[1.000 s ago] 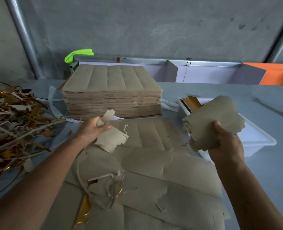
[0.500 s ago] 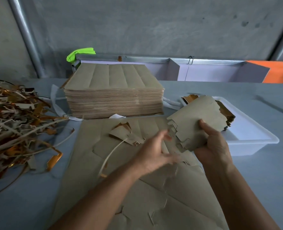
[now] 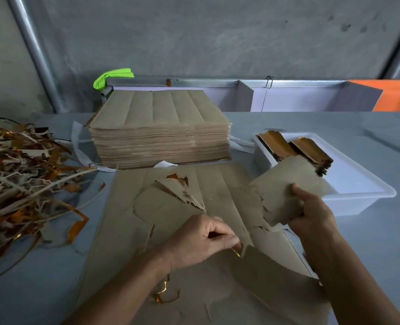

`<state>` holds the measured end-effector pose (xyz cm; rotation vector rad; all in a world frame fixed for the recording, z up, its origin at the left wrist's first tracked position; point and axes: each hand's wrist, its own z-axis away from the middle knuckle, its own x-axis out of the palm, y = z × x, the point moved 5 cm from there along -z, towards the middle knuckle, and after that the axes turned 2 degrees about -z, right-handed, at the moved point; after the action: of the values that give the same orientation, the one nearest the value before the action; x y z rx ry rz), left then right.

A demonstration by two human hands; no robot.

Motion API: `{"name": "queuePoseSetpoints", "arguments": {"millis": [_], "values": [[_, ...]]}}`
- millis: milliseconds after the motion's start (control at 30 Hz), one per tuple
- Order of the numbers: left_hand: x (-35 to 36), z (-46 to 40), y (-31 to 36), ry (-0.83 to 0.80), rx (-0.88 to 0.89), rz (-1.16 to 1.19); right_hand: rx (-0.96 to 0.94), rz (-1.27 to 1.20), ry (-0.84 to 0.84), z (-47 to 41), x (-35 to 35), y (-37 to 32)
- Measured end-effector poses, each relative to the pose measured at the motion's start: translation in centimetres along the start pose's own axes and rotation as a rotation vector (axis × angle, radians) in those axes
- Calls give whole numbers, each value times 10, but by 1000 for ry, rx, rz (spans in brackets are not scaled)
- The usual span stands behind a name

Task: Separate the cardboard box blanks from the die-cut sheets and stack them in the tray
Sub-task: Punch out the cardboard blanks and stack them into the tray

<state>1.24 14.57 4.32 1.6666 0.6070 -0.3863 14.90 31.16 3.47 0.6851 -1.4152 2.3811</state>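
Note:
A brown die-cut sheet (image 3: 177, 231) lies flat in front of me, torn in places with gold foil showing. My left hand (image 3: 201, 242) pinches a torn edge of a box blank still in that sheet near its middle. My right hand (image 3: 311, 214) grips a small bundle of separated box blanks (image 3: 285, 191) just left of the white tray (image 3: 363, 195). Two rows of gold-faced blanks (image 3: 295, 148) stand in the tray's far left part. A tall stack of uncut sheets (image 3: 159, 132) sits behind.
A heap of brown and gold offcut strips (image 3: 23, 174) covers the table's left side. White paper strips (image 3: 79, 146) lie by the stack. A metal-edged partition (image 3: 241, 92) and a green object (image 3: 112, 77) run along the back wall.
My left hand dropped a scrap, swung right across the sheet and now pinches a blank's edge near the centre. My right hand lowered the bundle toward the tray's near left side.

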Motion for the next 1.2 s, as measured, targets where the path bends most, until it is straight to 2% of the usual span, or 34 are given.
{"name": "queuePoseSetpoints", "arguments": {"millis": [67,167,233,267,333,433,600,667,800,867,933,1033,1100,1200], "values": [[-11,-5,-10,171,-96,20,18,65,-14,-2,-2,11],[-35,-10,-43,594,-361,144,-4,119,-66,-3,2,22],[-57,-7,-65,846,-511,41,-26,167,-115,-1,7,32],[-68,-5,-74,911,-560,-59,-11,186,-152,1,11,41],[-87,-3,-90,975,-616,-217,73,204,-223,8,16,69],[-104,-4,-116,1006,-708,-280,157,205,-254,16,18,105],[-118,0,-151,1133,-822,-48,30,318,-258,12,18,113],[-133,7,-155,1194,-849,-47,6,381,-265,11,17,114],[-146,11,-138,1152,-760,-233,10,421,-256,12,15,111],[-146,12,-128,1168,-730,-178,28,439,-263,15,12,108],[-135,12,-124,1152,-682,157,69,431,-262,20,6,104],[-89,-2,-102,921,-554,794,116,390,-247,24,-5,90],[-52,-13,-84,736,-502,965,74,353,-229,23,-9,73],[0,-26,-56,437,-441,1081,-29,224,-184,18,-9,43]]}}
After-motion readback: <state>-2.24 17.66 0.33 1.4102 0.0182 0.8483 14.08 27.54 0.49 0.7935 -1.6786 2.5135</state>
